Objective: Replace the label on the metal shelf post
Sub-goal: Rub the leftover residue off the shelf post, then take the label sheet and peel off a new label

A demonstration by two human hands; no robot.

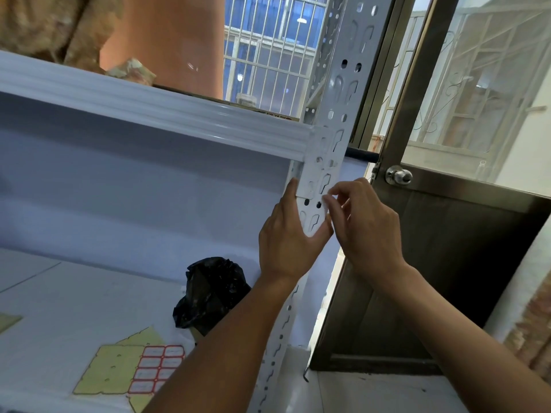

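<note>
The left hand (287, 236) wraps around the metal shelf post (320, 180) just below the shelf's front rail (149, 114), thumb up along the post's left edge and fingers curled round its right side, most likely to steady it and mark the spot. The right hand (363, 225) comes in from the right edge of the post with thumb and forefinger narrowed to a pinch at the perforated face. It seems to be picking at a pale label (310, 186) stuck flat over the slots, or pressing one down; white on white, the label's edges are hard to make out, and I cannot tell whether anything is actually caught between the fingertips. Down on the shelf board (74, 293), near its front edge, lies a sheet of red-bordered stickers (156, 368) on yellow backing (kept within easy reach for the swap), with a crumpled black bag (211, 290) beside the post.
</note>
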